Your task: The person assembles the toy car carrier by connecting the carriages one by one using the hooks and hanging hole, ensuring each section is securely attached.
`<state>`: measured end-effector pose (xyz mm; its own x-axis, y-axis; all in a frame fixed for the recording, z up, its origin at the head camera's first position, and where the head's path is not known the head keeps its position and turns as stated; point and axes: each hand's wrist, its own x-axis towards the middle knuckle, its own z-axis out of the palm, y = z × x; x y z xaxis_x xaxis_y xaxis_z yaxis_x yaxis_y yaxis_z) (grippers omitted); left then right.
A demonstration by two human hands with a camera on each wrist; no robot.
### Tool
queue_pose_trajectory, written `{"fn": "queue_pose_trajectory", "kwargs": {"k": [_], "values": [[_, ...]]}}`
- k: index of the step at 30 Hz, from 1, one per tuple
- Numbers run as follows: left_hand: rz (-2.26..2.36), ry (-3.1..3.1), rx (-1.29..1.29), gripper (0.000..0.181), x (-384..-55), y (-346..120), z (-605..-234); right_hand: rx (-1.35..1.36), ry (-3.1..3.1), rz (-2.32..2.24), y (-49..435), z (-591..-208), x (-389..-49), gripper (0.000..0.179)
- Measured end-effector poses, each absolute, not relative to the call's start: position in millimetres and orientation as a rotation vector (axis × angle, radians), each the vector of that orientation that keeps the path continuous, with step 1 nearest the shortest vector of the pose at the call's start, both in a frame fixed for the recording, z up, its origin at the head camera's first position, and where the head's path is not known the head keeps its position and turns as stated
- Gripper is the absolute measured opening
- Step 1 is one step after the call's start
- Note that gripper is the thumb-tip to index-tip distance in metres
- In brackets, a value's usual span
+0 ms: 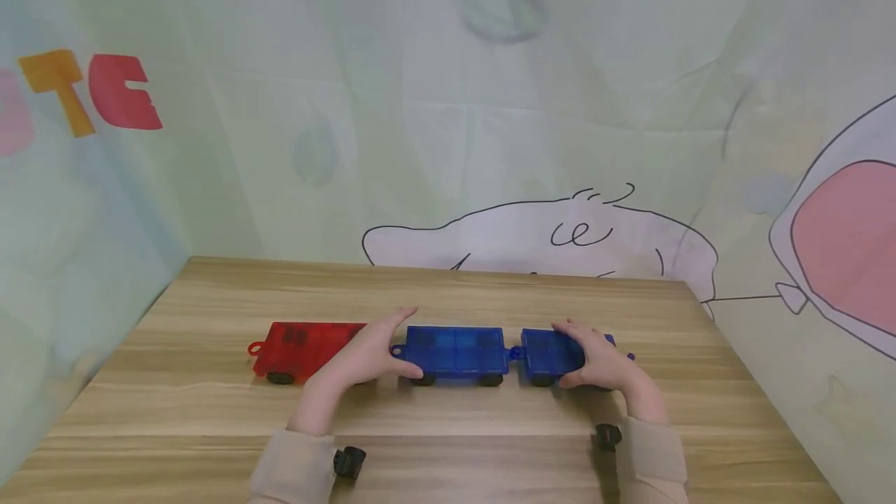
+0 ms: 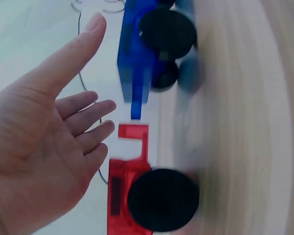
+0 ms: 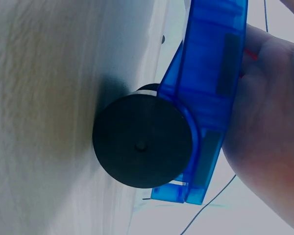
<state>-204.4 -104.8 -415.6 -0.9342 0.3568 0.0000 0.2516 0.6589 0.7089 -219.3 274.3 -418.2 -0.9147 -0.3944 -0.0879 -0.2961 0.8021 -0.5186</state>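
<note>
In the head view, a translucent red toy train car (image 1: 301, 348) stands at the left, with a hook loop on its left end. My left hand (image 1: 369, 352) hovers by its right end, fingers extended, covering part of it. Beside that hand is a blue train car (image 1: 455, 352), joined at its right end to a second blue car (image 1: 542, 352). My right hand (image 1: 600, 360) grips this second car, thumb on the near side and fingers over the far side. The left wrist view shows the red hook (image 2: 134, 131) just apart from the blue car's end tab (image 2: 136, 105).
All the cars stand on black wheels (image 3: 142, 142) on a wood-grain table (image 1: 462, 442). A pale printed curtain (image 1: 280, 138) rises behind the table's back edge and along its sides. Small black wrist cameras (image 1: 348, 461) sit at both sleeves.
</note>
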Motion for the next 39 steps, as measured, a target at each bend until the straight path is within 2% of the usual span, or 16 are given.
{"fn": "queue_pose_trajectory", "kwargs": {"k": [14, 20, 27, 39], "values": [[1.154, 2.702, 0.454, 0.109, -206, -146, -414, -0.535, 2.795, -0.808, 271, -412, -218, 0.099], [1.186, 2.682, 0.445, 0.111, -204, -159, -413, -0.669, 2.832, -0.823, 242, -404, -217, 0.096], [1.164, 2.692, 0.419, 0.105, -202, -168, -414, -0.781, 2.843, -0.791, 201, -397, -214, 0.096], [1.128, 2.712, 0.384, 0.101, -201, -175, -415, -0.862, 2.848, -0.693, 160, -395, -214, 0.095]]}}
